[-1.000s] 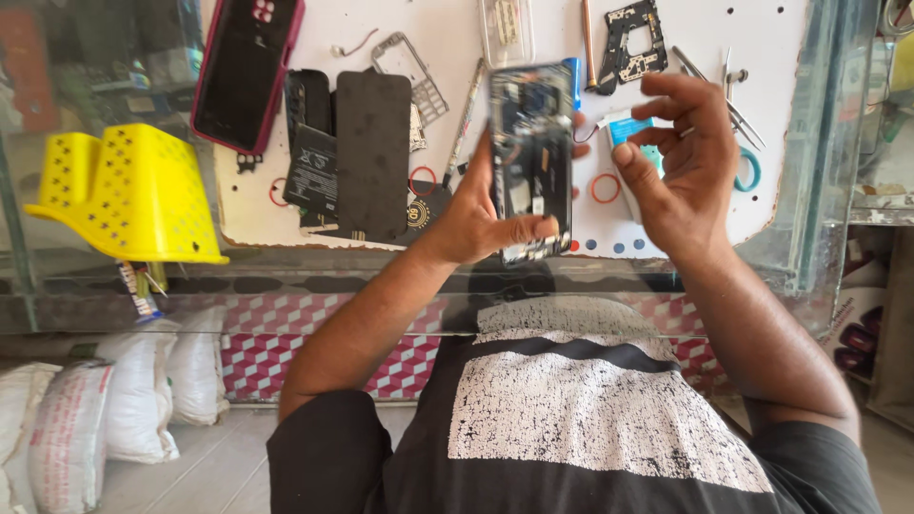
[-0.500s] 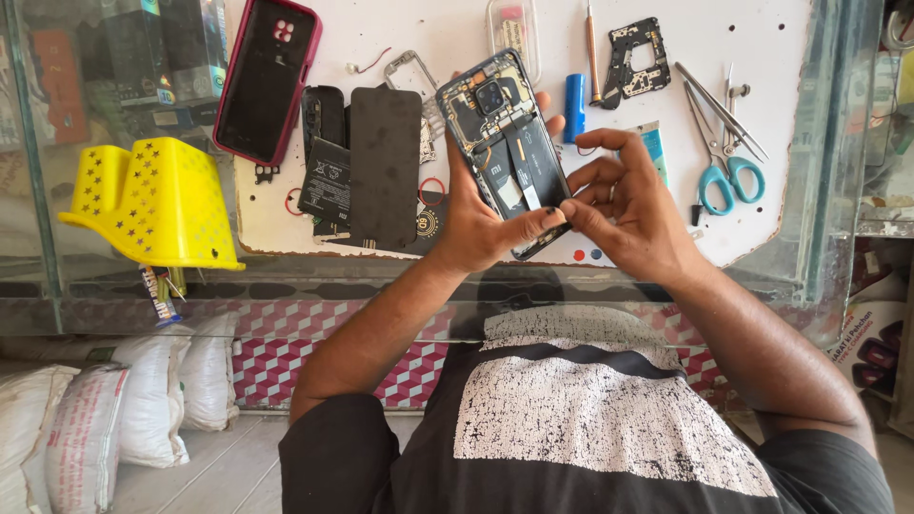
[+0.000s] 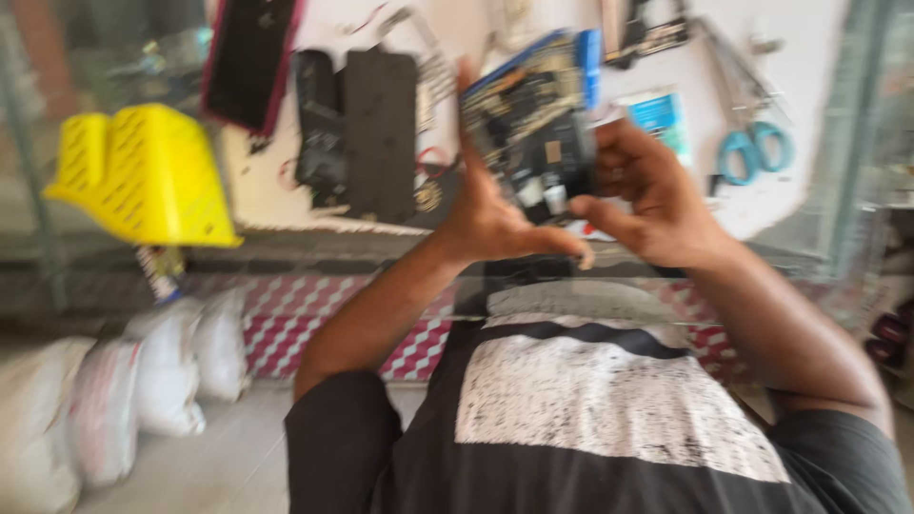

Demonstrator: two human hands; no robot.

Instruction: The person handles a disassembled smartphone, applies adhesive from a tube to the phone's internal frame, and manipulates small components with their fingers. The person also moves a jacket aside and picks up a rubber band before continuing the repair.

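An opened phone [image 3: 533,124] with its back off, showing a dark circuit board and a blue edge, is held up over the white work mat [image 3: 819,67]. My left hand [image 3: 486,219] grips its left side and lower edge, thumb under it. My right hand [image 3: 657,205] holds the right side, fingers curled at the lower right corner. The view is blurred, so small parts on the board cannot be made out.
On the mat lie a black phone in a red case [image 3: 249,57], flat black phone parts [image 3: 376,133], blue-handled scissors [image 3: 752,152] and a small blue packet [image 3: 662,114]. A yellow plastic stool [image 3: 143,176] stands at left. White sacks [image 3: 143,381] lie below.
The phone has tilted and come closer in the view. My right hand slid from its upper right edge down to its lower right corner. The picture has become blurred.
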